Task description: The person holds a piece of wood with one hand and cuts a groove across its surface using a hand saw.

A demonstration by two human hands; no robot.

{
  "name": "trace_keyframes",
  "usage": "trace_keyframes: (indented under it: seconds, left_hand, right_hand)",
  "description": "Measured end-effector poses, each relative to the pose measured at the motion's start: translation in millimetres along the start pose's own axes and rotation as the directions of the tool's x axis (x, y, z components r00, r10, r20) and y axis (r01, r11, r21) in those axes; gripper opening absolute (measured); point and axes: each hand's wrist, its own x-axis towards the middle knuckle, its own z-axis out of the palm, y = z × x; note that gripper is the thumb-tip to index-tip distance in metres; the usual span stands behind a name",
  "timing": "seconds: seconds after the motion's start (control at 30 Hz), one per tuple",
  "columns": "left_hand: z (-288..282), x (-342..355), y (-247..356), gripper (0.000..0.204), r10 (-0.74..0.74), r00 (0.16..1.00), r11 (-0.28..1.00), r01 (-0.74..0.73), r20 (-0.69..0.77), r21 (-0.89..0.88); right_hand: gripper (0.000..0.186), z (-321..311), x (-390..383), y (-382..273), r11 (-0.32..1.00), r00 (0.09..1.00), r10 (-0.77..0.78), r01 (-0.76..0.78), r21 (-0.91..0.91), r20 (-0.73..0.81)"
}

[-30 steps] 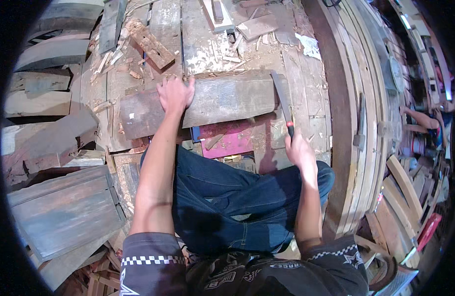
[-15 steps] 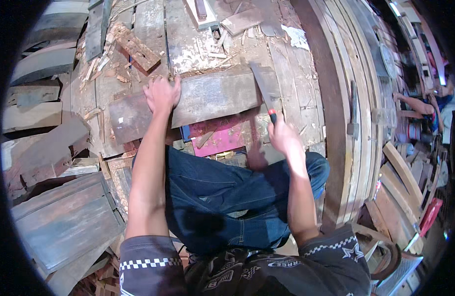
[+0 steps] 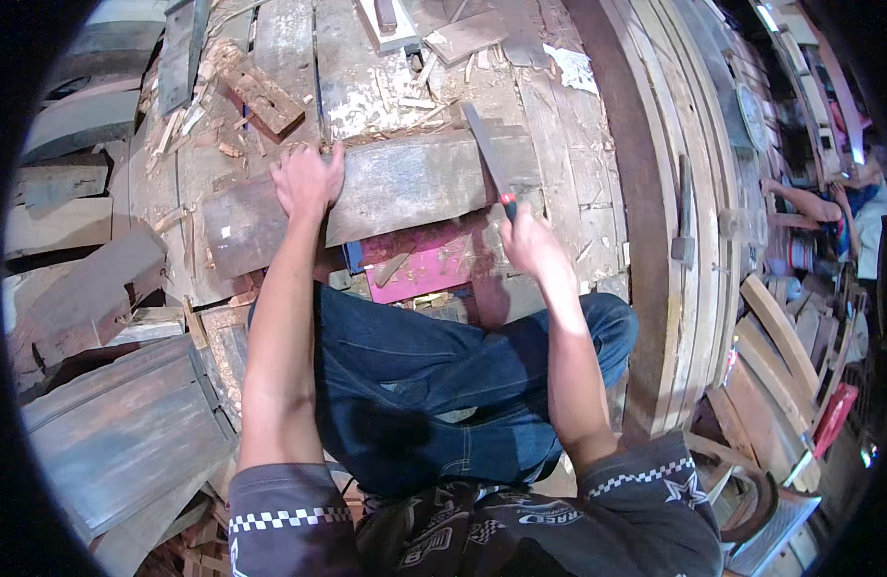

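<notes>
I am sitting cross-legged on the littered wooden floor (image 3: 386,87), my blue-jeaned legs (image 3: 443,385) filling the middle of the frame, so that the work lies close in front of me. Across the upper middle I am keeping the long grey weathered wooden plank (image 3: 405,183) lying flat and crosswise, propped on the pink-painted wooden block (image 3: 424,264) just below it so that it sits raised off the floor. My left hand (image 3: 307,181) is pressing down on the plank's left part, fingers spread apart and flat on the wood, to hold it from shifting. My right hand (image 3: 528,245), right of centre, is clamped with fingers closed around the red handle of the long dark flat-bladed knife (image 3: 487,154); its blade is slanting up and to the left, over the plank's right end. Wood chips (image 3: 212,91) are lying scattered in the upper left.
</notes>
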Motion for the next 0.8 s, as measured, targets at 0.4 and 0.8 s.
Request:
trace_keyframes:
  seconds: [0.4,0.8]
  left_hand:
    - [-2,-1,0,0.06,-0.001,1.0,1.0,0.001,-0.002,-0.028]
    - [-4,-1,-4,0.059,-0.016,1.0,1.0,0.016,0.005,-0.015]
  right_hand:
    - [0.042,7,-43,-12,0.997,0.994,-0.062,0.058,-0.044,-0.093]
    - [0.042,-9,-35,-35,1.0,0.995,-0.002,0.0,0.023,0.097]
